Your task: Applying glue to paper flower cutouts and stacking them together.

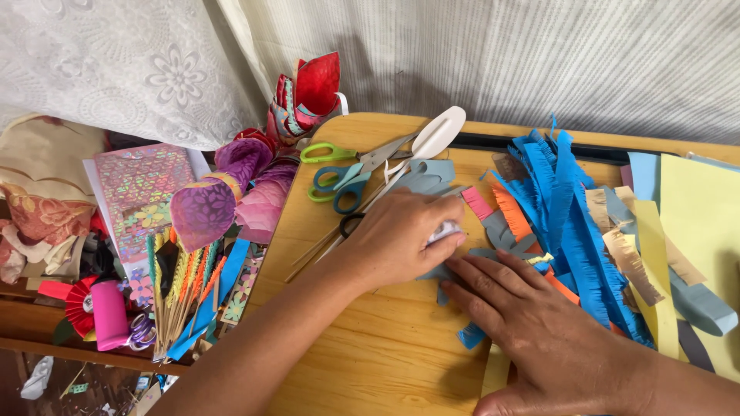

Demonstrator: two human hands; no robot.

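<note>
Left hand (397,239) curls closed around a small white piece (445,230) at its fingertips; right hand (532,323) lies open, flat on grey paper (432,273).

Under my hands I see a grey-blue paper cutout (434,179) lying flat on the wooden table, its curved upper part showing above the knuckles and more grey edge at the fingertips, with a small white crumpled piece (445,230) pinched against it near its middle.
</note>
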